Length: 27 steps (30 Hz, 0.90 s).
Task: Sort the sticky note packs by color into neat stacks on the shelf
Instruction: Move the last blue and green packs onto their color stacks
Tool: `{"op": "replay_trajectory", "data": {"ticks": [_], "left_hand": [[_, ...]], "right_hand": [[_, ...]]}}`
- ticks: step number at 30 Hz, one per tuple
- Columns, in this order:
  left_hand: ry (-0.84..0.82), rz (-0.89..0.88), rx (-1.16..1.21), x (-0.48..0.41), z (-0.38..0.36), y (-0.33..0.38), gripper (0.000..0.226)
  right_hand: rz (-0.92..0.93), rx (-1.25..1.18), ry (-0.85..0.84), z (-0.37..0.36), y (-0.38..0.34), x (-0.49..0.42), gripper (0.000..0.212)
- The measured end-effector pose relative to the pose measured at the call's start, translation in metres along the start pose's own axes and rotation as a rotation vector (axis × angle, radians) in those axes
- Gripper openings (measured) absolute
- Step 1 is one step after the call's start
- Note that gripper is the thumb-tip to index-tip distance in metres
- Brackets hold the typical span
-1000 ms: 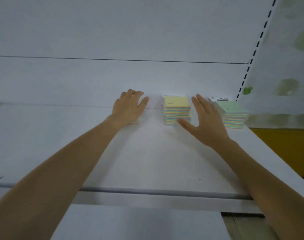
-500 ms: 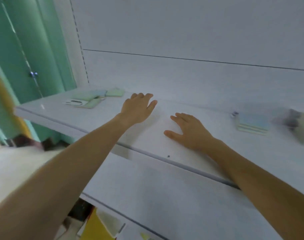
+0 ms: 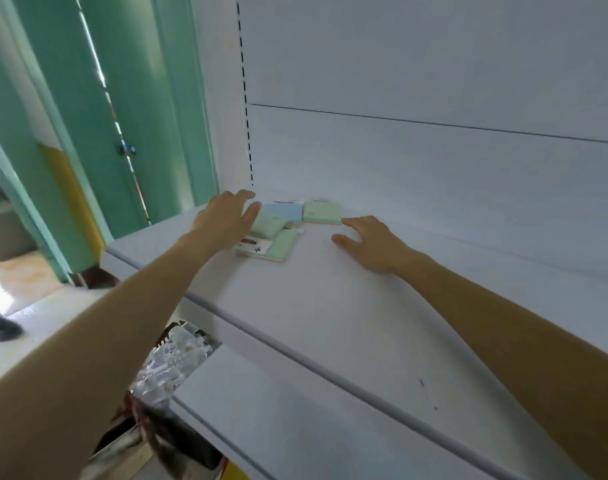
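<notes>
Several loose sticky note packs lie at the far left corner of the white shelf (image 3: 330,306). A green pack (image 3: 321,212) sits flat on the right, a blue pack (image 3: 284,211) is behind, another green pack (image 3: 269,225) leans on the pile, and a green pack (image 3: 282,247) lies in front beside a white label card (image 3: 254,244). My left hand (image 3: 223,216) hovers with fingers spread at the pile's left edge, thumb touching the leaning green pack. My right hand (image 3: 372,240) rests open on the shelf just right of the pile, holding nothing.
The shelf's back panel (image 3: 434,161) rises right behind the packs. A teal door (image 3: 122,116) stands to the left. A lower shelf (image 3: 295,427) and a bin of clear wrapped goods (image 3: 171,362) are below the front edge.
My view has swung left, away from the yellow and green stacks, to the loose pile. Both hands moved left along the shelf and now flank that pile.
</notes>
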<state>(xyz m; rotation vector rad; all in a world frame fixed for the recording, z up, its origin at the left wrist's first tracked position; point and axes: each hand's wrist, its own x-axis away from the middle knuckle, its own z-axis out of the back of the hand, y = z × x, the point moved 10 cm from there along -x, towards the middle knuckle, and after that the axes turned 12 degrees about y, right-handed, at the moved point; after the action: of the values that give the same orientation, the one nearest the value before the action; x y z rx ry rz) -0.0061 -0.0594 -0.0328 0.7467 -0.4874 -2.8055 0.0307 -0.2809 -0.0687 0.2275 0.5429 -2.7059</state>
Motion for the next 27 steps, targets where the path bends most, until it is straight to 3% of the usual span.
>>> {"op": "replay_trajectory", "data": {"ticks": [5, 8, 15, 23, 27], "left_hand": [[-0.093, 0.03, 0.022, -0.042, -0.029, -0.027, 0.044], [-0.201, 0.063, 0.061, -0.063, -0.051, -0.032, 0.046], [-0.34, -0.041, 0.043, -0.099, -0.084, -0.001, 0.071], [-0.315, -0.142, 0.445, -0.108, -0.081, 0.021, 0.071], [-0.216, -0.25, 0.67, -0.111, -0.067, 0.046, 0.05]], "right_hand": [[-0.064, -0.002, -0.002, -0.028, -0.007, -0.062, 0.06], [-0.178, -0.003, 0.037, -0.035, -0.003, -0.079, 0.048], [-0.402, -0.133, 0.184, -0.026, 0.004, -0.082, 0.03], [-0.429, -0.258, 0.392, -0.001, -0.011, -0.062, 0.046], [-0.536, -0.404, 0.478, 0.013, 0.005, -0.034, 0.043]]}}
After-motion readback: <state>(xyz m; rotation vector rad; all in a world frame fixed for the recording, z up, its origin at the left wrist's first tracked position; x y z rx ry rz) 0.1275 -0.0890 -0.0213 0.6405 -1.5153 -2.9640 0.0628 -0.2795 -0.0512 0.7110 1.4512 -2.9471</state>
